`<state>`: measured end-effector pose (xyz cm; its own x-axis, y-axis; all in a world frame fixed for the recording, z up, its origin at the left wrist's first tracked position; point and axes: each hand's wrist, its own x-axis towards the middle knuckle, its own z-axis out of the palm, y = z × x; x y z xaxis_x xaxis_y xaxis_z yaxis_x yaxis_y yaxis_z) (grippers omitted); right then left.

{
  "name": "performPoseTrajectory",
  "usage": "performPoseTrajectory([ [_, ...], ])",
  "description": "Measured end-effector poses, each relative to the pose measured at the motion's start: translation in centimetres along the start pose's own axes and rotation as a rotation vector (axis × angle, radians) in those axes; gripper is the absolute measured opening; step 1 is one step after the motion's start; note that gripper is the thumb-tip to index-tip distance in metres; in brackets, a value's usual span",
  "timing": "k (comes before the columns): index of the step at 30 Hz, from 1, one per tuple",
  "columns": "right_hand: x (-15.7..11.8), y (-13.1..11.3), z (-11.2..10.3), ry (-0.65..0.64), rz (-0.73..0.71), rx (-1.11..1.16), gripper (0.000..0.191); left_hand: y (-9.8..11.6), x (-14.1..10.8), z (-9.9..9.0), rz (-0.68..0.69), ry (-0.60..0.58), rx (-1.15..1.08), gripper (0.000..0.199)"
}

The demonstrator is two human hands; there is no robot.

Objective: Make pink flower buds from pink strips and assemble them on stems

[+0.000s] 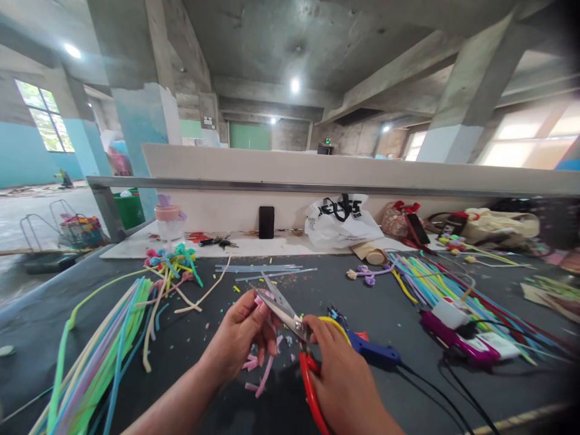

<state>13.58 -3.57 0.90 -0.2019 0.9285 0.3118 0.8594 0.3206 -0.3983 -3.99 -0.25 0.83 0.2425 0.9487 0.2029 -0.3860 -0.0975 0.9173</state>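
My left hand pinches a small pink piece near the middle of the dark table. Closed around the red handles of a pair of scissors is my right hand. The scissor blades are parted and point up and left, at the pink piece. Below my left hand, pink strips lie on the table among small scraps. A blue tool with a cord, probably a glue gun, rests just right of my right hand.
Bundles of coloured fuzzy stems lie at left and right. A phone stands against the back panel, near a white bag and a jar. A purple device with cables lies at right.
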Motion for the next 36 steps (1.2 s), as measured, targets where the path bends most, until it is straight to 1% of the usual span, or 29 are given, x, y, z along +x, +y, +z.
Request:
performPoseTrajectory([
  [6,0.15,0.10,0.30,0.014,-0.013,-0.027,0.047,-0.27,0.07,-0.14,-0.003,0.006,-0.009,0.022],
  [18,0.15,0.32,0.73,0.021,-0.014,-0.033,0.048,-0.19,-0.06,0.10,-0.043,-0.050,-0.020,0.021],
  [27,0.19,0.31,0.48,-0.003,-0.047,-0.017,0.048,-0.43,-0.17,-0.11,-0.023,-0.048,-0.016,0.019],
  [30,0.29,0.52,0.66,0.017,-0.068,-0.012,0.051,-0.44,-0.16,-0.10,-0.015,-0.061,-0.008,0.020],
  [32,0.33,0.65,0.80,0.020,-0.076,0.019,0.048,-0.31,-0.14,0.01,-0.018,-0.063,-0.007,0.021],
  [36,0.50,0.82,0.83,-0.008,-0.081,0.152,0.036,0.24,-0.09,0.37,-0.024,-0.053,-0.014,0.021],
])
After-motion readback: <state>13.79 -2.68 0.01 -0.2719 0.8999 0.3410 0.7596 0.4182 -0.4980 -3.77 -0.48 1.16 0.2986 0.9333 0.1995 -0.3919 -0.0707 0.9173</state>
